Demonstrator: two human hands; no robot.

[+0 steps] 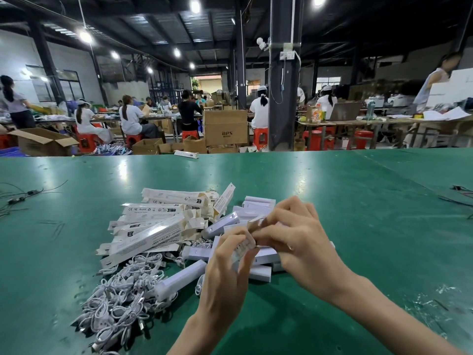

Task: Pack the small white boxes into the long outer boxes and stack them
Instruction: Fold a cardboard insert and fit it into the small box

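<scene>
My left hand [227,267] and my right hand [294,231] both grip one long outer box [244,245] above the green table; its brown end flap shows between my fingers. A heap of long outer boxes [153,226], printed white with brown flaps, lies to the left. Small white boxes [258,203] lie in a cluster behind and under my hands, mostly hidden. One white bar-shaped piece [179,280] rests near the front, beside a tangle of white cables [120,298].
The green table [358,201] stretches wide to the right and far side. Black wires [18,198] lie at the left edge and more at the right edge [460,196]. Beyond the table, people sit at benches among cardboard cartons [225,128] and a dark pillar [284,73].
</scene>
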